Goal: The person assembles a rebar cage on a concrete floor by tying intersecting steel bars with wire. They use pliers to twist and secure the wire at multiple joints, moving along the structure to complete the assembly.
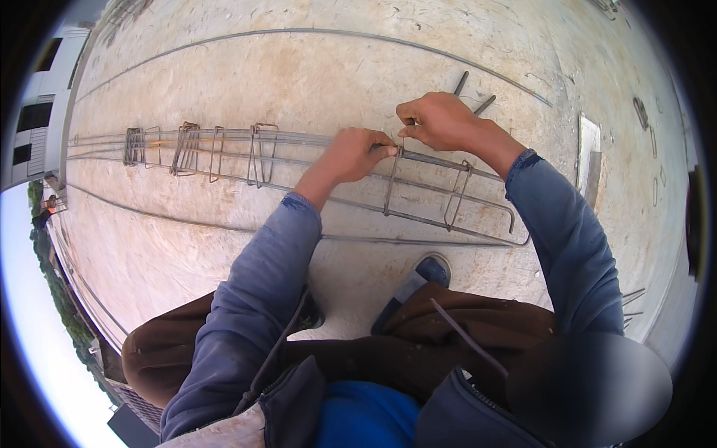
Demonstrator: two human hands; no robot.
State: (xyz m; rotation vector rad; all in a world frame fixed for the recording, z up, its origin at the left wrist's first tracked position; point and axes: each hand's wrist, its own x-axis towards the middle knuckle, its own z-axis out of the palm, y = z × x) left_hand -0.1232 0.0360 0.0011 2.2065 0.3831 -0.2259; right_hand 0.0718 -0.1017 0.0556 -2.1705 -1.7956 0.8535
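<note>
A long rebar cage (448, 188) lies on the concrete in front of me, its steel bars running left to right with square stirrups around them. My left hand (357, 155) is closed at the far top bar, thumb and fingertips pinching right beside a stirrup (388, 187). Just above that same corner, my right hand (442, 123) is closed in a pinch, with what looks like a thin strand of wire (404, 140) running down to the joint. Two dark rods like plier handles (461, 82) stick out beyond the right hand; whether it holds them is hidden.
Several bunched stirrups (187, 149) sit around the bars farther left. Single long bars lie beyond the cage (314, 30) and nearer my feet (373, 240). My shoe (433, 269) is close to the near bar. A pale board (589, 160) and loose bent steel (641, 112) lie to the right.
</note>
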